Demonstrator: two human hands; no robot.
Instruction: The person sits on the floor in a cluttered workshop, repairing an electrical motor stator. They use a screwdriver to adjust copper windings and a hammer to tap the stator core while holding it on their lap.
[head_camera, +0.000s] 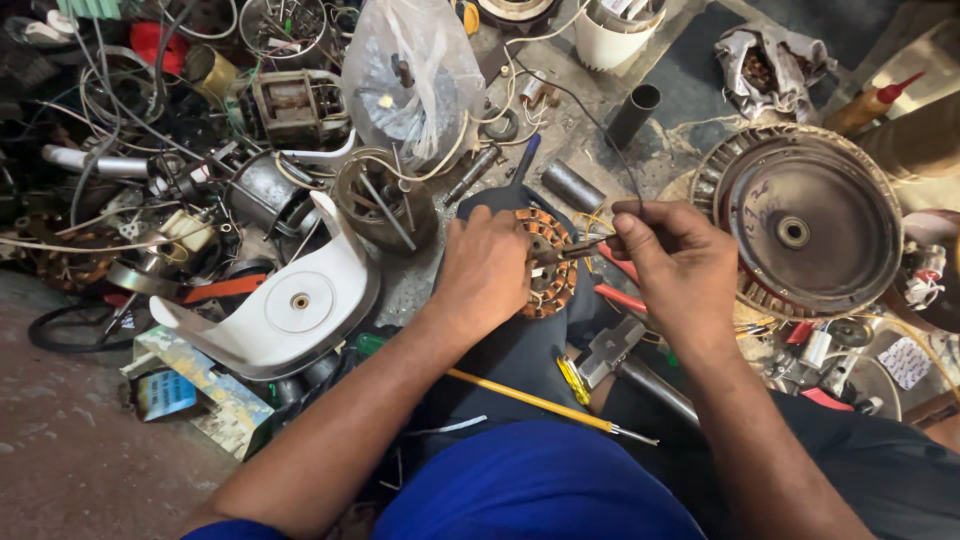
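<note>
Left hand: the left hand (487, 268) lies curled over the copper-wound motor coil (550, 262), fingers pressed together on its near rim, pinning it on the lap.
Right hand: the right hand (678, 262) has thumb and forefinger pinching a thin dark wire (570, 100) that runs up and away from the fingertips; a slim metal tool (566, 252) points from those fingers into the coil.
Coil: it sits between the two hands, just under the tool's tip, half hidden by the left fingers.
Doing it well: I judge a firm left-hand press and a light, taut pull on the wire matter most, so the fine windings are not nicked.
Beside the fingers: a round ribbed fan housing (808, 220) lies just right of the right hand; a white plastic cover (290, 305) lies left of the left hand.
Surface: a bare, dusty floor (70, 450).
Room: a crowded repair corner, with motors, cables and a plastic bag (410, 75) heaped beyond the fingertips.
</note>
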